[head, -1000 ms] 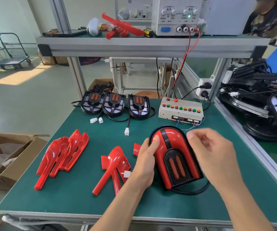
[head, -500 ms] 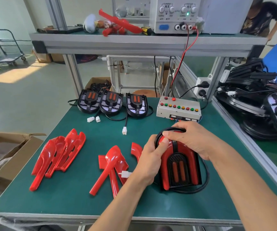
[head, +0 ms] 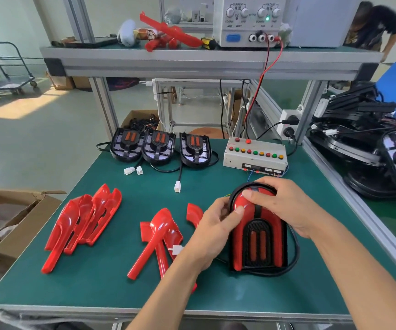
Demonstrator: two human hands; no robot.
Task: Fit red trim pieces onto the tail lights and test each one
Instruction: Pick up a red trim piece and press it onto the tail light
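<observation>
A tail light with red trim on both sides lies on the green bench at front right, its black cable looped around it. My left hand grips its left edge, thumb pressed on the red trim. My right hand covers its rounded top, fingers pressing down. Loose red trim pieces lie in a pile at the left and in another pile beside my left wrist. Three bare black tail lights stand in a row at the back, their white plugs lying loose.
A grey test box with coloured buttons sits behind the tail light. A power supply stands on the upper shelf. More black tail lights are stacked on the bench at right. A cardboard box stands at the left. A person stands at the far right.
My right hand came down onto the top of the tail light and now presses there. My left thumb shifted up along the left trim.
</observation>
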